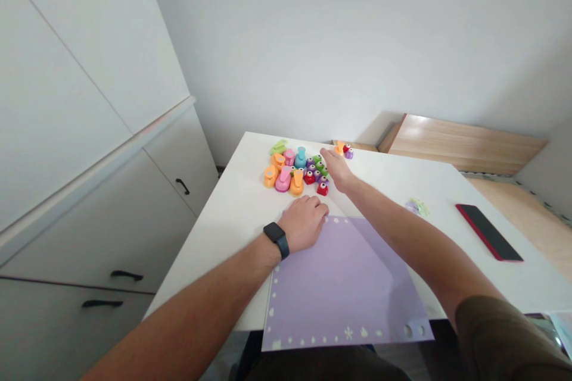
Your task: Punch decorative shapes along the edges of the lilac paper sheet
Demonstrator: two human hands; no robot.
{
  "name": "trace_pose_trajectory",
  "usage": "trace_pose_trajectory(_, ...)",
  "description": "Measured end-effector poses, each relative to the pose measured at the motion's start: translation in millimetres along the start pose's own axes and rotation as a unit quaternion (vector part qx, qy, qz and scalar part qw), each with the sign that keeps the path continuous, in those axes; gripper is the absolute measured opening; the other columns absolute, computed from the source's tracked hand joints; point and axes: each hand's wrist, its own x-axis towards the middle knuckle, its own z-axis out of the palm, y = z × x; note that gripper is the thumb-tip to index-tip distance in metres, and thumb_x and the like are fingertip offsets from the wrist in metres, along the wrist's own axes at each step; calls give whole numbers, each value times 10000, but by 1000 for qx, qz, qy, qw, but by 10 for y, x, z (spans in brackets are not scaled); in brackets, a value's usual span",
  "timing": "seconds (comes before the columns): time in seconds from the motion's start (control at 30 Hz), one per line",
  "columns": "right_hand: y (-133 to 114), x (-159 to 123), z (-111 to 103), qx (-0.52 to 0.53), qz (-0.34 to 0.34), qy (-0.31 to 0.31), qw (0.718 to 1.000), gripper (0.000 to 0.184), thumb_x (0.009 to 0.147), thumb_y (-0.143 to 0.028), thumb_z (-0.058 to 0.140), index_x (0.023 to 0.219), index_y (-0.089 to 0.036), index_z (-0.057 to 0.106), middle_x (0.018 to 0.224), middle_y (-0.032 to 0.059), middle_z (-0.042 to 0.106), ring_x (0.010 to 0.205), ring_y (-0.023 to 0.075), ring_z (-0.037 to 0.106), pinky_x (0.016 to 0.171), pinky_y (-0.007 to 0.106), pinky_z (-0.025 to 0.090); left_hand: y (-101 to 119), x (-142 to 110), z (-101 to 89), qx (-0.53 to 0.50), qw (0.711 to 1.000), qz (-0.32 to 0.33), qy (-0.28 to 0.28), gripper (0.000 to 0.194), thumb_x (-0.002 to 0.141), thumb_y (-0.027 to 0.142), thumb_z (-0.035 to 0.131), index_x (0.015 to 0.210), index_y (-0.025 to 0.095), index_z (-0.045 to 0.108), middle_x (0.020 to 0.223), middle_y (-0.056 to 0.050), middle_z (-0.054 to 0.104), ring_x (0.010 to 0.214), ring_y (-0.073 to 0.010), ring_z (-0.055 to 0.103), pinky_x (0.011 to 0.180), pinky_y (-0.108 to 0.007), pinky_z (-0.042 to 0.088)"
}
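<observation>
Purple sheet (339, 280), roughly square to table (232, 208), long axis unclear

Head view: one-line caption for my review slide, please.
Left hand at the far left corner of a hole-punched purple sheet, right hand beside colourful punches on a white table.

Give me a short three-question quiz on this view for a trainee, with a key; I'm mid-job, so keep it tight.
1. Multiple choice: what stands clustered just left of the right hand in the picture? A) pencils; B) coloured punches; C) mugs.
2. True or false: cut-out shapes run along the near edge of the purple sheet.
3. Fill in the blank: the dark watch sits on the person's ____ wrist.

Key: 1. B; 2. True; 3. left.
</observation>
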Motion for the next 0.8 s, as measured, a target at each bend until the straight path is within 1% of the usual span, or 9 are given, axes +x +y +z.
trace_pose_trajectory(0.13, 38, 130, -246, -39, 0, 92, 995, 374, 875, -529, 528, 941, -210, 712, 978, 33, 711, 956, 215, 593, 846, 316, 448, 3, -9, -7, -3, 1000, -2, -2, 207, 1007, 245, 467, 1059, 182, 657, 1045, -117, 633, 985, -250, 577, 904, -411, 473)
trace_pose_trajectory(0.23, 40, 308, -471, -58, 20, 165, 984, 352, 870, -467, 502, 1024, -213, 693, 1012, 49, 709, 952, 215, 605, 788, 303, 452, 1, -5, -7, -4, 1000, -4, -9, 210, 1005, 242, 468, 1064, 181, 659, 1055, -121, 634, 989, -253, 578, 907, -416, 474)
trace_pose_trajectory(0.3, 46, 447, -599, -64, 44, 194, 978, 361, 865, -439, 501, 1081, -202, 666, 989, 61, 708, 917, 212, 613, 751, 300, 448, -2, -2, -2, -2, 1000, -5, -10, 209, 1005, 242, 469, 1067, 181, 659, 1061, -123, 635, 992, -253, 579, 911, -418, 474)
trace_pose_trajectory(0.33, 54, 515, -647, -66, 56, 200, 976, 361, 864, -435, 508, 1086, -191, 657, 957, 64, 705, 888, 209, 615, 735, 299, 445, -3, -1, 0, -2, 1000, -6, -10, 211, 1007, 246, 468, 1068, 181, 659, 1063, -124, 635, 995, -253, 580, 914, -419, 474)
trace_pose_trajectory(0.43, 93, 692, -705, -71, 77, 186, 977, 343, 873, -455, 536, 1018, -169, 661, 859, 62, 684, 803, 196, 607, 701, 299, 437, -6, -3, 7, 1, 1000, -7, -10, 215, 1012, 258, 463, 1075, 183, 654, 1065, -125, 634, 998, -254, 580, 914, -420, 476)
trace_pose_trajectory(0.53, 139, 806, -665, -77, 80, 154, 982, 338, 902, -476, 533, 913, -169, 672, 794, 55, 661, 759, 189, 591, 690, 303, 430, -7, -9, 10, 5, 1000, -8, -12, 207, 1010, 258, 464, 1075, 186, 648, 1068, -125, 631, 998, -255, 580, 912, -420, 478)
trace_pose_trajectory(0.67, 181, 876, -598, -86, 77, 130, 985, 363, 931, -494, 525, 862, -171, 677, 800, 64, 667, 791, 195, 597, 712, 305, 433, -14, -14, 11, 8, 1000, -7, -12, 197, 1003, 253, 472, 1072, 186, 644, 1073, -126, 629, 1000, -255, 580, 915, -420, 478)
trace_pose_trajectory(0.8, 212, 880, -544, -89, 69, 105, 988, 393, 934, -518, 530, 832, -166, 672, 826, 86, 684, 842, 205, 610, 751, 311, 441, -19, -16, 11, 11, 1000, -7, -11, 212, 1010, 269, 459, 1073, 188, 645, 1068, -126, 631, 996, -259, 580, 910, -425, 478)
